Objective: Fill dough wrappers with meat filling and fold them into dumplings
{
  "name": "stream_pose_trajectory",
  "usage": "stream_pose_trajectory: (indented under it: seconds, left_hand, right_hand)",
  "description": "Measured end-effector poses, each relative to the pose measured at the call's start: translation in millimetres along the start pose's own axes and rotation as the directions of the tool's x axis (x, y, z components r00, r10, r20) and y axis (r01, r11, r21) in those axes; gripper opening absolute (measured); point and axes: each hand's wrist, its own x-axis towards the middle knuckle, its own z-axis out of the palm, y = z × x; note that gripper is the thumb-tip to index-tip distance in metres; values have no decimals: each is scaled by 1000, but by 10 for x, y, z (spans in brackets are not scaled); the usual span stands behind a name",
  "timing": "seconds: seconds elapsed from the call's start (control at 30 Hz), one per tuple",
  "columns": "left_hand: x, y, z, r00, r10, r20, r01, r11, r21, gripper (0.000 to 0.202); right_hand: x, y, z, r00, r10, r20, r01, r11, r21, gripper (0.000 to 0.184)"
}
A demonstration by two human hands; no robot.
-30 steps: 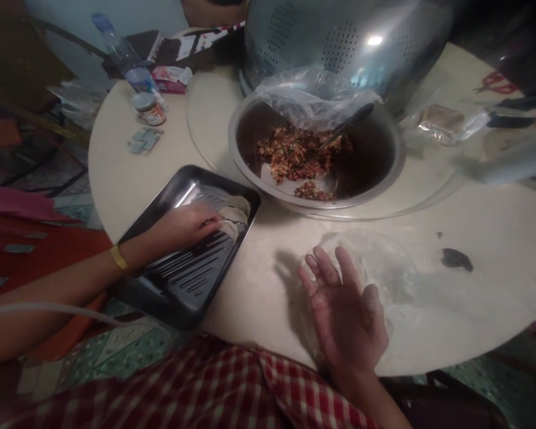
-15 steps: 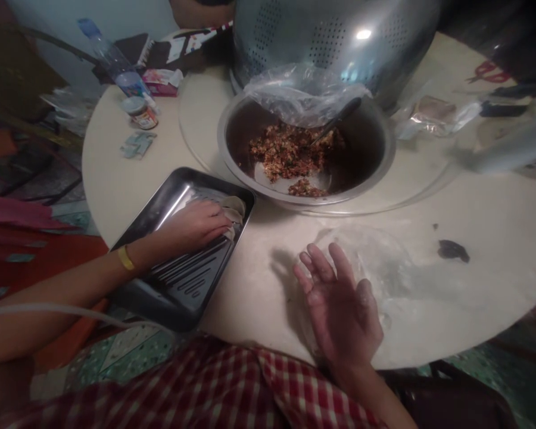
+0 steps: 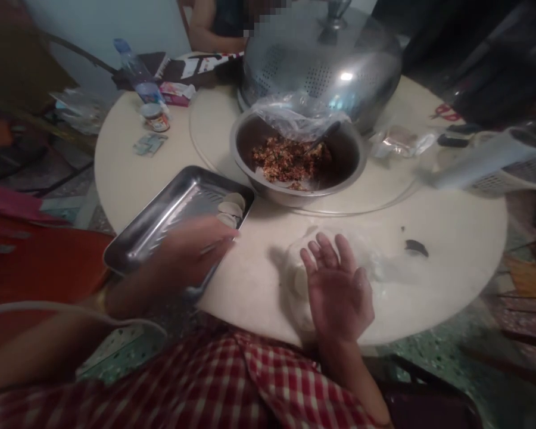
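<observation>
My left hand is above the right side of a metal tray, its fingers smeared by motion. Just beyond its fingertips, a few pale folded dumplings lie in the tray's far right corner. My right hand is palm up with the fingers stretched, nothing on it. Beneath and beside it is a clear plastic bag with pale round pieces inside, partly hidden by the hand. A steel bowl holds chopped brown filling, with a dark-handled utensil in it and plastic film over its far rim.
Behind the bowl stands a large perforated metal dome. A bottle, a jar and a tissue pack are at the back left. At right are a white basket and red scissors. Another person's arm shows at the back.
My left hand has moved back from the dumplings toward me and the tray's right edge, uncovering them. My right hand stays palm up. The view has shifted, showing more of the dome and basket.
</observation>
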Motion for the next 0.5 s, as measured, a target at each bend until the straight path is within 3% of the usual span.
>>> stream_pose_trajectory:
  seconds: [0.03,0.1,0.2,0.33,0.5]
  left_hand:
    - [-46,194,77,1000,15,7,-14,997,-73,13]
    - [-104,539,271,991,54,124,-31,983,-181,17]
    - [-91,857,585,987,70,147,-29,965,-262,19]
    - [43,906,923,993,23,114,-3,984,-177,26]
    - [188,826,1104,994,1,113,14,991,-135,30]
  right_hand:
    - [-20,-40,-28,998,-69,-4,69,997,-24,35]
    - [-63,-126,-119,976,-217,-18,215,974,-76,35]
    - [-133,-258,-317,921,-386,-56,373,914,-159,33]
    - [-237,-352,-572,864,-488,-128,441,854,-275,29]
    - [-350,-284,-785,828,-527,-193,430,816,-387,32]
